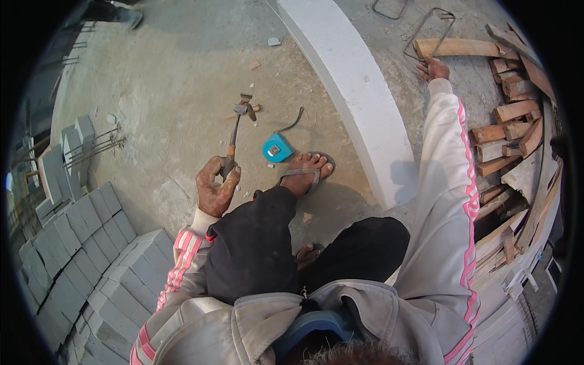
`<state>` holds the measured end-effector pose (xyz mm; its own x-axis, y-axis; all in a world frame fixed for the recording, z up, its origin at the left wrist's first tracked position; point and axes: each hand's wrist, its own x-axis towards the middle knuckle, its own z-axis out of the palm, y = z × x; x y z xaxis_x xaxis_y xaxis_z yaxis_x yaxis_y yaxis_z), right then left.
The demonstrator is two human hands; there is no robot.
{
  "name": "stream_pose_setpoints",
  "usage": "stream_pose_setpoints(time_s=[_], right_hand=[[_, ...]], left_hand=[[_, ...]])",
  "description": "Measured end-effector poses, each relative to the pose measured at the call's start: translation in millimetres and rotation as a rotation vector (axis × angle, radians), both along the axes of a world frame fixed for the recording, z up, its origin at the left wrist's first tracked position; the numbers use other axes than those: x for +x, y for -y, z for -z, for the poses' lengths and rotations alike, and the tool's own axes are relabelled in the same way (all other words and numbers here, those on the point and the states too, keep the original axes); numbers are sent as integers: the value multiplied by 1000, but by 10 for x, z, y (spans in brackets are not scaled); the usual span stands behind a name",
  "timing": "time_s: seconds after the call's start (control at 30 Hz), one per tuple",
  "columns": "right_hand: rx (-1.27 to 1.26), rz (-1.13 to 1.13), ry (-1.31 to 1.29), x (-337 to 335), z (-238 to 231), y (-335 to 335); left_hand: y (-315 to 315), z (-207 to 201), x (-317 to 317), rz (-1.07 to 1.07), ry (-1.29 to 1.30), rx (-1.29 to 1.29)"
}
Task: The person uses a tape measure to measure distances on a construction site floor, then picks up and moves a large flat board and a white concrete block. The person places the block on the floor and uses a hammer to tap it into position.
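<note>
My left hand [217,185] is closed around the dark grip of a hammer [233,137]. Its head points away from me, over small scraps lying on the concrete. On the far right my right arm is stretched out, and my right hand [434,70] has its fingers closed at the near corner of a rectangular bent steel rod [451,24]. That rod crosses over a wooden plank [459,47]. Between the hammer and my sandalled foot [301,176] lies a turquoise tape measure [277,148] with a dark strap.
A long pale block beam [359,85] runs across the floor between my arms. Stacked grey blocks [91,243] fill the lower left, with rebar ends [94,146] sticking out above. Broken wood pieces [517,112] are piled at right. Another person's foot [131,18] shows at upper left.
</note>
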<state>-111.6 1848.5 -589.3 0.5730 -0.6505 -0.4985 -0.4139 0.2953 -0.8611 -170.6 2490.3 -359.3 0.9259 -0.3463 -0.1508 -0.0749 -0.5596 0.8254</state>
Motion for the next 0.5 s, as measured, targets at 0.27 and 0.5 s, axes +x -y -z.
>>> stream_pose_setpoints(time_s=[0.27,0.5], right_hand=[[256,10,626,586,-1104,180],[-584,-535,56,928,-1519,-464]], left_hand=[[-119,79,-107,-54,-3,99],[233,-64,-31,6,150,-47]])
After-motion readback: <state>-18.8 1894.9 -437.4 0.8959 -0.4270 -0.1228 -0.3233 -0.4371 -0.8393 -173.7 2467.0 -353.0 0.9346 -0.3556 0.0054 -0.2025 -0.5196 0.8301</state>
